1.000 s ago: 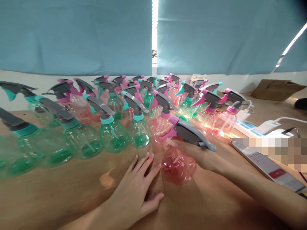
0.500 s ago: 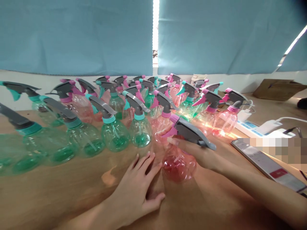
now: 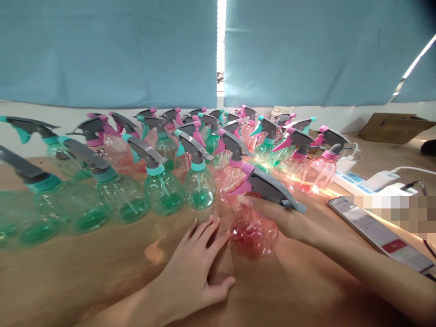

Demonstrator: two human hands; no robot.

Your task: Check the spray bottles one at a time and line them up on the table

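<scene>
A pink see-through spray bottle (image 3: 254,234) with a grey trigger head (image 3: 270,190) stands on the wooden table (image 3: 85,272) in front of me. My right hand (image 3: 281,218) is wrapped round its neck under the trigger. My left hand (image 3: 195,265) lies flat on the table just left of the bottle, fingers stretched out, holding nothing. Behind stand several green spray bottles (image 3: 199,181) and pink spray bottles (image 3: 320,170) in rows.
A white power strip (image 3: 357,181) with a plugged-in adapter lies at the right, a phone (image 3: 378,234) beside it. A cardboard box (image 3: 391,127) sits at the far right. Blue curtains (image 3: 109,50) hang behind the table.
</scene>
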